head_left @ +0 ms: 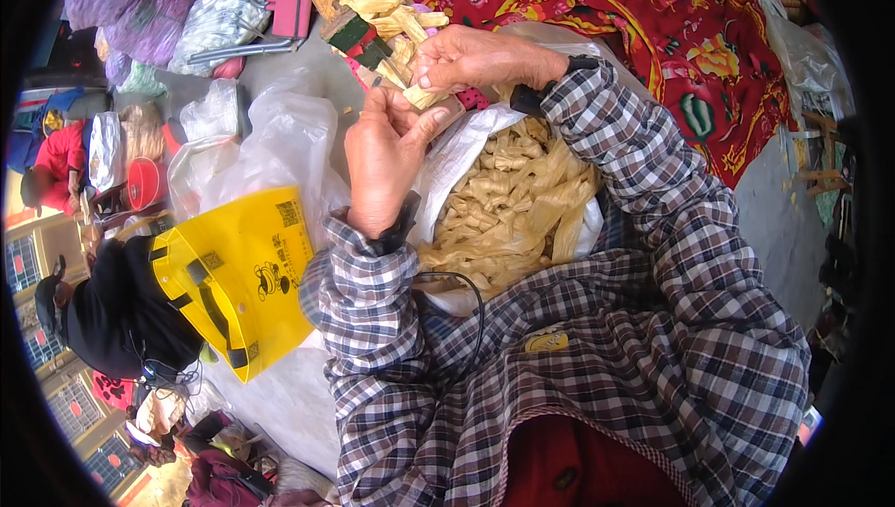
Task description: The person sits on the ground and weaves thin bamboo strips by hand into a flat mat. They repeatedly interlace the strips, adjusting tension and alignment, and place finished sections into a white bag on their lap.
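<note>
Pinching a tan strip [423,97] narrowly between left hand [383,148] and right hand [489,55], just off the upper-left edge of the white sack [449,160]; working beside a yellow bag [268,325] bearing dark lettering [281,247] and square codes [290,214].

The strips [503,204] are tan, the bag [266,321] yellow, the sleeves [639,157] checked, the cloth [615,4] red with yellow patterns.

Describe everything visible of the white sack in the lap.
The white sack looks like thin, pliable plastic, loosely creased. Its mouth gapes upward, with tan, crinkled strips heaped inside. White material shows along its left and right sides. It sits in the lap, near edge against the checked shirt; its base is hidden.
</note>
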A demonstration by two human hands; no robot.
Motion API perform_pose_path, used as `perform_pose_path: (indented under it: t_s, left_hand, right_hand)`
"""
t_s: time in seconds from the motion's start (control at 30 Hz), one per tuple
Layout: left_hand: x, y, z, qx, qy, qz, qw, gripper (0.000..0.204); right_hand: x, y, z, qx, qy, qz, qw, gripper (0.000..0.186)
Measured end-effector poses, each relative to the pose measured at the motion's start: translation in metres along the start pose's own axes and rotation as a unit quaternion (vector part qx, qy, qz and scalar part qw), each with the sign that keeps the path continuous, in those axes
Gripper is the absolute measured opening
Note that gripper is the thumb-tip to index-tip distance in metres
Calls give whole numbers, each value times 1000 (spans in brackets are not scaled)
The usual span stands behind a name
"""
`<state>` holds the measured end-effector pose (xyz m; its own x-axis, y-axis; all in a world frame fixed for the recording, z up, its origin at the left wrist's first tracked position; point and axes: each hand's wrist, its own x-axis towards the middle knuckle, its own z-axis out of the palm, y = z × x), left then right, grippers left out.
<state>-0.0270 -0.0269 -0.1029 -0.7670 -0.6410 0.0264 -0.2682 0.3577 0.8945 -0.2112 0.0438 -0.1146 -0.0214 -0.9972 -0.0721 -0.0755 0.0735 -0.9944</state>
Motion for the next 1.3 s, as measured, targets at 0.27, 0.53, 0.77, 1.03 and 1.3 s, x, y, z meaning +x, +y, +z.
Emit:
perform_pose_path:
  t_s: [0.27, 0.53, 0.77, 1.03, 1.3]
  left_hand:
    - [2, 2, 1, 107, 75, 134, 982, 20]
    - [4, 2, -10, 132, 135, 167, 968, 6]
    - [7, -2, -34, 133, 233, 133, 954, 7]
    - [0, 11, -9, 11, -50, 69, 996, 8]
    - [3, 6, -11, 69, 72, 133, 986, 12]
  right_hand:
    - [-10, -19, 12, 103, -35, 42, 993, 26]
    - [-8, -21, 9, 109, -59, 70, 990, 34]
    - [-23, -46, -21, 27, -92, 77, 992, 34]
    - [-11, -39, 6, 252, 75, -160, 951, 42]
    - [-4, -16, 22, -254, 61, -215, 941, 26]
